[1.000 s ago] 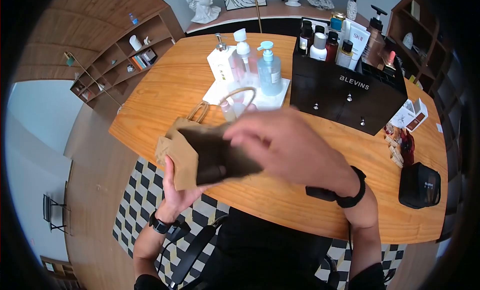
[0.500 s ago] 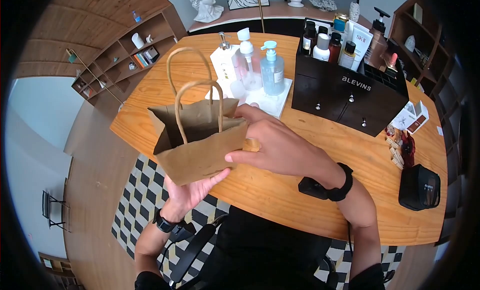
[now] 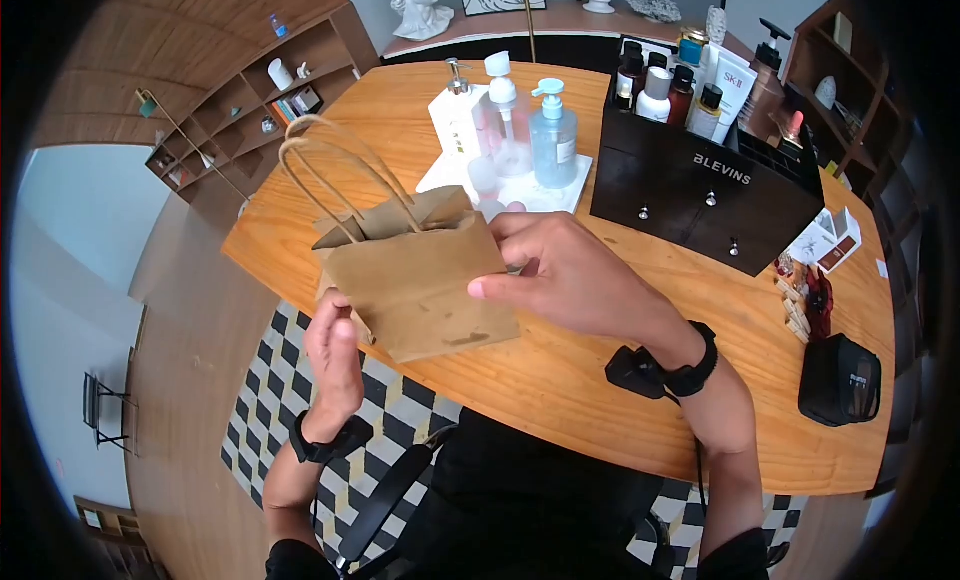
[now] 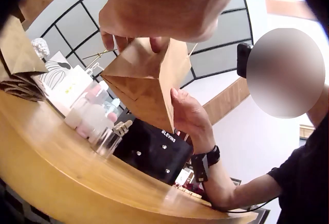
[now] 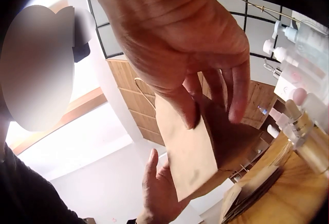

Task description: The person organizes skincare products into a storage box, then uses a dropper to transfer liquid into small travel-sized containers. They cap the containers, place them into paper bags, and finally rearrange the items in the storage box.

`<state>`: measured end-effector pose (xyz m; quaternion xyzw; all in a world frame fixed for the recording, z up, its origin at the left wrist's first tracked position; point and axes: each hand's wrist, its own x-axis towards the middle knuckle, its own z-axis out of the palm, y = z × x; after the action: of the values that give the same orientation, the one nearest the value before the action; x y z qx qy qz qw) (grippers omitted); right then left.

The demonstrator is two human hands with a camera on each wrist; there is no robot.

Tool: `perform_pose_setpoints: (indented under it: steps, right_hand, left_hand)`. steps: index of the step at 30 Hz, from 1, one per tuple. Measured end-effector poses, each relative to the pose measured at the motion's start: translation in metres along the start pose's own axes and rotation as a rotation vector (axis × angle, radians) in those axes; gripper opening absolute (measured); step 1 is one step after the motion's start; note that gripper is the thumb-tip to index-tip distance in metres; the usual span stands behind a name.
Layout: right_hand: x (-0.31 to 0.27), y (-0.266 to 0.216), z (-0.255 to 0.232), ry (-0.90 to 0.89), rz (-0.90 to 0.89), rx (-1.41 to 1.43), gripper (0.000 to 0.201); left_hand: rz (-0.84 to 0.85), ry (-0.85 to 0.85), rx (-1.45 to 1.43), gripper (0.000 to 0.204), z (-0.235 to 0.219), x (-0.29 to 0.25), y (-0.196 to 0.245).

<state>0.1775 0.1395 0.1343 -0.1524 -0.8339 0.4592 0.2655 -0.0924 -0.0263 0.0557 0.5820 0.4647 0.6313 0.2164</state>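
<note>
A brown paper bag (image 3: 430,290) with twisted paper handles is held up in front of the chest, its top leaning toward the left. My right hand (image 3: 575,275) pinches its right side edge, thumb on the near face and fingers on the side, as the right wrist view shows. At the bag's lower left, my left hand (image 3: 335,355) has its fingertips at the side panel. Its thumb (image 5: 152,162) stands away from the paper in the right wrist view. The left wrist view shows the bag's flat bottom (image 4: 141,93) between both hands.
Folded brown paper bags (image 4: 18,54) lie on the wooden table (image 3: 620,400) behind the held bag. Pump bottles (image 3: 555,145) stand on a white tray, near a dropper bottle (image 4: 108,140). A black organizer (image 3: 700,190) with cosmetics and a black pouch (image 3: 838,380) are to the right.
The bag's opening has turned from facing me to facing up and left. My right hand has taken its right edge; my left hand has moved from underneath to the left side.
</note>
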Motion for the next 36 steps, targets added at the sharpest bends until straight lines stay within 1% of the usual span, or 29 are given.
perform_pose_setpoints:
  steps: [1, 2, 4, 5, 7, 9, 10, 11, 12, 13, 15, 16, 17, 18, 19, 21, 22, 23, 24, 25, 26, 27, 28, 29, 31, 32, 34, 35, 36]
  right_hand:
    - [0.001, 0.0, 0.0, -0.004, -0.001, -0.002, 0.032]
    - [0.0, -0.001, 0.0, -0.006, -0.024, -0.008, 0.032]
    - [0.0, -0.001, 0.0, -0.007, -0.046, -0.016, 0.033]
    - [0.001, -0.001, 0.001, 0.028, -0.063, 0.033, 0.034]
    - [0.002, 0.005, 0.002, 0.063, -0.079, 0.082, 0.036]
    - [0.004, 0.014, -0.001, 0.072, -0.304, -0.033, 0.034]
    - [0.004, 0.014, -0.004, 0.071, -0.304, -0.033, 0.034]
    - [0.004, 0.013, -0.007, 0.048, -0.239, -0.075, 0.031]
    - [0.004, 0.012, -0.008, 0.025, -0.174, -0.117, 0.028]
    - [0.005, 0.01, -0.007, 0.023, -0.174, -0.116, 0.028]
    - [0.006, 0.005, -0.002, 0.141, -0.136, -0.096, 0.022]
    - [0.007, 0.007, 0.001, 0.14, -0.134, -0.095, 0.022]
    - [0.007, 0.01, 0.004, 0.189, -0.179, -0.129, 0.022]
    - [0.007, 0.012, 0.006, 0.239, -0.223, -0.164, 0.021]
    - [0.006, 0.011, 0.007, 0.239, -0.223, -0.165, 0.021]
    - [0.006, 0.01, 0.009, 0.26, -0.323, -0.193, 0.02]
    - [0.006, 0.007, 0.009, 0.259, -0.323, -0.192, 0.02]
    - [0.004, 0.002, 0.008, 0.192, -0.25, -0.128, 0.02]
    - [0.004, -0.001, 0.006, 0.126, -0.177, -0.064, 0.02]
    - [0.004, 0.001, 0.006, 0.124, -0.177, -0.065, 0.02]
    - [0.005, 0.006, 0.006, 0.114, -0.248, -0.061, 0.02]
    - [0.006, 0.01, 0.007, 0.103, -0.321, -0.057, 0.02]
    - [0.008, 0.013, 0.009, 0.101, -0.323, -0.057, 0.02]
    - [0.01, 0.015, 0.012, 0.131, -0.337, -0.026, 0.02]
    - [0.01, 0.016, 0.014, 0.161, -0.35, 0.005, 0.019]
    - [0.009, 0.015, 0.014, 0.148, -0.323, 0.001, 0.018]
    - [0.008, 0.015, 0.015, 0.134, -0.294, -0.003, 0.017]
    - [0.008, 0.015, 0.016, 0.164, -0.258, -0.024, 0.016]
    - [0.007, 0.015, 0.018, 0.193, -0.222, -0.045, 0.015]
  left_hand:
    - [0.0, 0.041, 0.136, 0.031, 0.011, 0.007, 0.013]
    - [0.001, 0.042, 0.134, 0.031, 0.015, 0.014, 0.021]
    - [0.073, -0.026, 0.414, 0.028, 0.019, 0.024, 0.03]
    - [0.073, -0.026, 0.414, 0.028, 0.018, 0.025, 0.031]
    - [0.104, 0.005, 0.456, 0.019, 0.016, 0.025, 0.032]
    - [0.116, 0.022, 0.422, 0.017, 0.013, 0.025, 0.03]
    - [0.13, 0.04, 0.389, 0.016, 0.012, 0.025, 0.029]
    - [0.13, 0.041, 0.389, 0.016, 0.013, 0.024, 0.03]
    - [0.095, 0.071, 0.374, 0.015, 0.014, 0.022, 0.031]
    - [0.06, 0.101, 0.36, 0.015, 0.015, 0.021, 0.032]
    - [0.076, 0.079, 0.381, 0.015, 0.013, 0.02, 0.033]
    - [0.095, 0.058, 0.401, 0.014, 0.012, 0.021, 0.033]
    - [0.093, 0.059, 0.401, 0.014, 0.012, 0.022, 0.035]
    - [0.156, 0.004, 0.465, 0.015, 0.012, 0.025, 0.038]
    - [0.218, -0.053, 0.529, 0.016, 0.011, 0.027, 0.039]
    - [0.216, -0.072, 0.512, 0.018, 0.007, 0.026, 0.037]
    - [0.213, -0.092, 0.496, 0.02, 0.005, 0.025, 0.036]
    - [0.212, -0.09, 0.496, 0.02, 0.004, 0.024, 0.035]
    - [0.178, -0.046, 0.442, 0.02, 0.002, 0.023, 0.034]
    - [0.144, -0.003, 0.387, 0.021, 0.002, 0.022, 0.034]
    - [0.144, 0.0, 0.387, 0.021, 0.003, 0.021, 0.035]
    - [0.089, 0.059, 0.311, 0.02, 0.005, 0.021, 0.036]
    - [0.035, 0.117, 0.235, 0.019, 0.007, 0.021, 0.037]
    - [0.036, 0.118, 0.235, 0.019, 0.006, 0.021, 0.037]
    - [0.05, 0.059, 0.246, 0.017, 0.004, 0.02, 0.037]
    - [0.049, 0.06, 0.245, 0.017, 0.004, 0.02, 0.036]
    - [0.131, 0.018, 0.312, 0.017, 0.003, 0.02, 0.033]
    - [0.13, 0.018, 0.312, 0.017, 0.004, 0.02, 0.033]
    - [0.168, 0.01, 0.361, 0.017, 0.005, 0.02, 0.033]
